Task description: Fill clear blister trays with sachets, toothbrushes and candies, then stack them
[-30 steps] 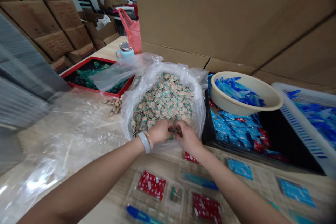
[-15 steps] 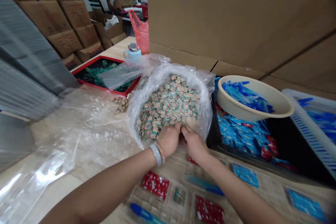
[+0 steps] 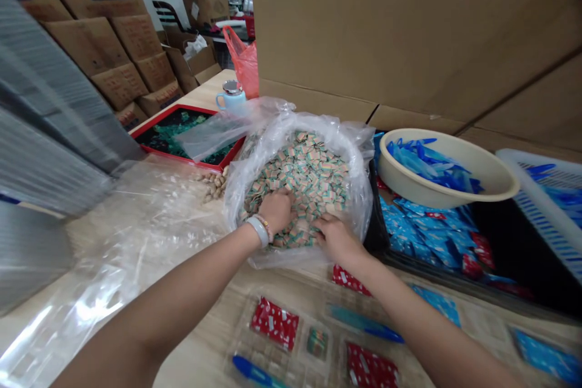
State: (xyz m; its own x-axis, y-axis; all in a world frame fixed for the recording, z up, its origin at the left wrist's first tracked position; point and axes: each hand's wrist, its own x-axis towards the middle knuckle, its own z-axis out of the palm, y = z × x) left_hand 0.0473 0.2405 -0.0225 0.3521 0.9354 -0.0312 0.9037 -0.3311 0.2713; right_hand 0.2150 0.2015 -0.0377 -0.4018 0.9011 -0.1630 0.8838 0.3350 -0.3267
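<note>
On the far left, the table's side is closed off by grey stacks (image 3: 59, 91), with cardboard boxes (image 3: 122, 39) piled behind. Next along, the tabletop (image 3: 204, 339) is covered by crumpled clear plastic (image 3: 150, 212), its loose edge running up to the big bag. Behind that, a red-rimmed tray (image 3: 179, 157) is overlapped by a plastic flap; a blue mug (image 3: 233, 101) is set just beyond. And here, at the centre, the small printed squares (image 3: 313, 163) are held in the wide-mouthed plastic bag (image 3: 364, 194). The left hand (image 3: 276, 213) is sunk among them, fingers curled downward; whether anything is gripped cannot be told. Over by the near rim, the right hand (image 3: 339, 239) is kept bent and low, fingertips at the squares; its grip cannot be told either. Between the two hands, a gap is filled only by squares. In front, packing trays (image 3: 313, 367) with red packets (image 3: 275, 321) are crossed by the right forearm. To the right, room is cramped: the bag's edge is met by a black bin (image 3: 509, 236), overhung by a cream basin (image 3: 504, 193), and a white basket (image 3: 536, 209) is lodged beyond.
</note>
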